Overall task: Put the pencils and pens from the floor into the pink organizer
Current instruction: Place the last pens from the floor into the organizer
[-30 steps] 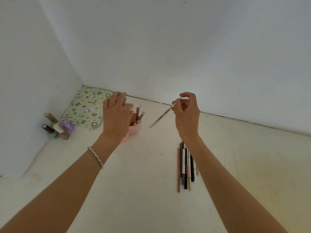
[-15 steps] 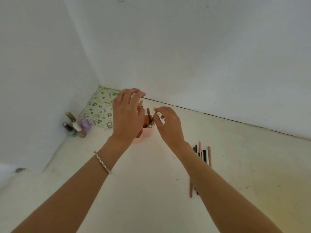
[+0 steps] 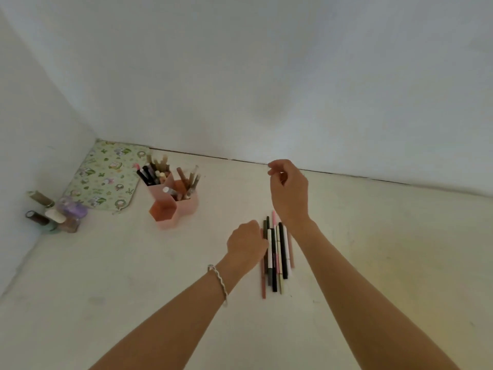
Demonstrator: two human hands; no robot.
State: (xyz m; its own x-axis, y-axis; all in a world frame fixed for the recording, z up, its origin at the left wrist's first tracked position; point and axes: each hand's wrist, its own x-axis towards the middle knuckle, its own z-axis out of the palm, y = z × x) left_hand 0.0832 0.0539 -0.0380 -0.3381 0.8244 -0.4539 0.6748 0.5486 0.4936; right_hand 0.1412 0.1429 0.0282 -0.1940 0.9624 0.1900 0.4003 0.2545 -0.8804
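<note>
The pink organizer (image 3: 190, 204) stands on the floor at the left, made of hexagonal cups. Its two rear cups hold several pens and pencils (image 3: 154, 174); the front cup looks empty. A row of several pencils and pens (image 3: 279, 252) lies side by side on the floor in the middle. My left hand (image 3: 246, 243) rests knuckles-up on the row's left edge, fingers curled under and hidden. My right hand (image 3: 289, 192) hovers above the row's far end, fingers loosely bent, nothing visible in it.
A green patterned pouch (image 3: 106, 177) lies flat in the corner behind the organizer. Several small bottles (image 3: 53, 216) are clustered by the left wall. White walls close the space at the left and back. Pale floor extends to the right.
Both hands have left the organizer and moved right to the row on the floor. The white pencil from my right hand is gone from it. The left hand has dropped onto the row.
</note>
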